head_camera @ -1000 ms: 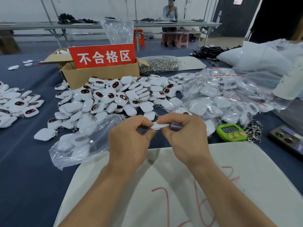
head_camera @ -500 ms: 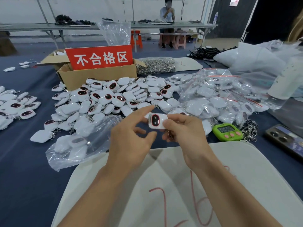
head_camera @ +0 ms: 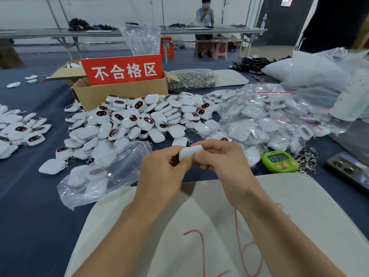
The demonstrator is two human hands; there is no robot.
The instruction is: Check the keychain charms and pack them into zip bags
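Both hands hold one white keychain charm (head_camera: 188,152) above the table's near middle, its plain white back towards me. My left hand (head_camera: 161,172) pinches its left side and my right hand (head_camera: 221,162) grips its right side. A big heap of loose white charms (head_camera: 139,120) with dark red-rimmed faces lies behind. To the left lies an open clear zip bag (head_camera: 103,174) with a few charms inside. Filled zip bags (head_camera: 257,120) are piled to the right.
A cardboard box (head_camera: 119,92) with a red sign stands behind the heap. A green timer (head_camera: 279,160) and a phone (head_camera: 351,168) lie at the right. A white board (head_camera: 199,226) with red writing is under my forearms. More charms (head_camera: 18,130) lie far left. A person sits at a far table.
The charm has been turned over in my hands: edge-on first, then its dark face up, now its white back. My left fingers have closed onto it again.
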